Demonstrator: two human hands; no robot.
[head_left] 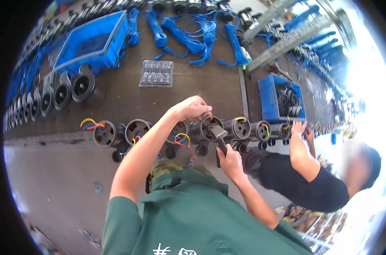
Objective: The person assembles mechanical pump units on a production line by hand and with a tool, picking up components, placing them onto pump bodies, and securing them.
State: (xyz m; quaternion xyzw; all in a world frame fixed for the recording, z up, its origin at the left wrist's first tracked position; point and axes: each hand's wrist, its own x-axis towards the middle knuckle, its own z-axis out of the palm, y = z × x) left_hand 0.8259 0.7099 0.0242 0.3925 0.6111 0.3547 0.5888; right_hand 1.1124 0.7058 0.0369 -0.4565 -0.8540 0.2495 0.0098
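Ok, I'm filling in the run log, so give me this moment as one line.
left hand: fingertips at coloured wires | right hand: gripping dark-handled tool | metal head: over dark housing's open end

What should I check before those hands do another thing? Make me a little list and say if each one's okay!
1. Right hand has its grip closed on the tool: ok.
2. Left hand is at the coloured wires: ok.
3. Left hand pinches them firmly: cannot tell, too small.
4. Tool's metal head is apart from the left fingertips: ok, it sits below them, over the round housing.
5. Leftmost housing has its wires tucked inside: not ok, they loop out.
6. Co-worker's hand is well away: ok, it's farther right.
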